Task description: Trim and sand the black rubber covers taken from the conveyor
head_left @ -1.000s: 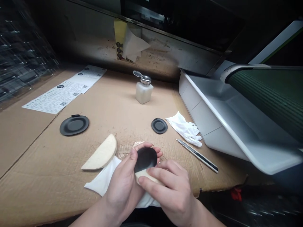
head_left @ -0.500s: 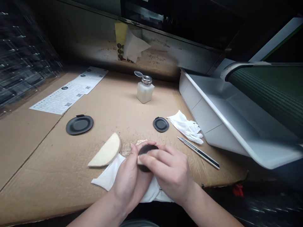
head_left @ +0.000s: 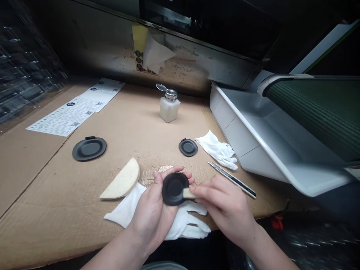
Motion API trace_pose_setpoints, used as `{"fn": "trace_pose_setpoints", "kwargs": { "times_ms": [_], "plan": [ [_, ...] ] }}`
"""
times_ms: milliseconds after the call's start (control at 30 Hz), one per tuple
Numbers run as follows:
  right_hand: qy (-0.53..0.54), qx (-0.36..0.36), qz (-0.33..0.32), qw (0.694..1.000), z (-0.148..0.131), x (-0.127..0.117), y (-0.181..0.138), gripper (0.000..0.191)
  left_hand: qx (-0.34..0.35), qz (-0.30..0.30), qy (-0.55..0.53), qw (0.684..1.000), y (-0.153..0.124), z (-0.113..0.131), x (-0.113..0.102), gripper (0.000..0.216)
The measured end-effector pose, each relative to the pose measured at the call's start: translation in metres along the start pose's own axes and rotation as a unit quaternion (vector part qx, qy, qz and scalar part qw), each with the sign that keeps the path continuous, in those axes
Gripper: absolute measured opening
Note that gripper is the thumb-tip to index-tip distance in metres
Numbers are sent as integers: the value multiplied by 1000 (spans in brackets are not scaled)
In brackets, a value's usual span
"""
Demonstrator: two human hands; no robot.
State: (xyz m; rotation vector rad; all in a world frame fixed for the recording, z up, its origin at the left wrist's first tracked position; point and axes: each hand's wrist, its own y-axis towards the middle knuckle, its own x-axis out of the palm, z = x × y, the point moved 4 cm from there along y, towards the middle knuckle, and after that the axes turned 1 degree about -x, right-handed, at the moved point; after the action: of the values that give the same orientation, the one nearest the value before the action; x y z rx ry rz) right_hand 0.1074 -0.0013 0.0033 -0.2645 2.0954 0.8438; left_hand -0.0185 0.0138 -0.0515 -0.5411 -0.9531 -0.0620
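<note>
My left hand [head_left: 153, 213] is closed around a small round black cap [head_left: 174, 188], holding it up with its hollow side facing me. My right hand [head_left: 225, 206] pinches a small cream pad [head_left: 188, 193] against the cap's right edge. Both hands hover over a white glove [head_left: 182, 225] lying at the near edge of the cardboard-covered table [head_left: 42, 195]. A cream half-round felt piece [head_left: 122, 183] lies just left of my left hand.
A larger black cap [head_left: 89, 148] lies at left and a small one [head_left: 188, 147] at centre right. A white pump bottle [head_left: 169, 106] stands further back. Another white glove [head_left: 218, 150], a utility knife [head_left: 232, 180], printed sheets [head_left: 74, 108] and a white tray [head_left: 270, 138] with a green conveyor [head_left: 320, 108] surround them.
My right hand slid from over the cap's face to its right edge, uncovering the hollow side. The cream pad went with it.
</note>
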Motion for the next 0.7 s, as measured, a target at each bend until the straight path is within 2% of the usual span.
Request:
{"fn": "trace_pose_setpoints", "kwargs": {
  "times_ms": [100, 200, 333, 500, 600, 700],
  "plan": [
    [24, 50, 29, 998, 4, 3, 11, 21, 15, -4, 7, 1000, -1, 1, -1, 39],
    [38, 51, 15, 998, -5, 19, 16, 21, 22, -8, 18, 1000, -3, 1, -1, 40],
    [1, -5, -20, 1000, -12, 23, 6, 21, 24, -26, 34, 999, -4, 0, 1, 41],
    [-175, -81, -57, 980, -5, 6, 4, 20, 31, -51, 47, 997, -1, -1, 6, 43],
    [-238, -153, -18, 959, -5, 1, 15, 18, 35, -38, 38, 998, 0, 0, 6, 41],
    [-234, -191, 30, 953, -6, -1, 19, 21, 27, -4, 22, 999, -2, 0, 4, 37]
  ]
}}
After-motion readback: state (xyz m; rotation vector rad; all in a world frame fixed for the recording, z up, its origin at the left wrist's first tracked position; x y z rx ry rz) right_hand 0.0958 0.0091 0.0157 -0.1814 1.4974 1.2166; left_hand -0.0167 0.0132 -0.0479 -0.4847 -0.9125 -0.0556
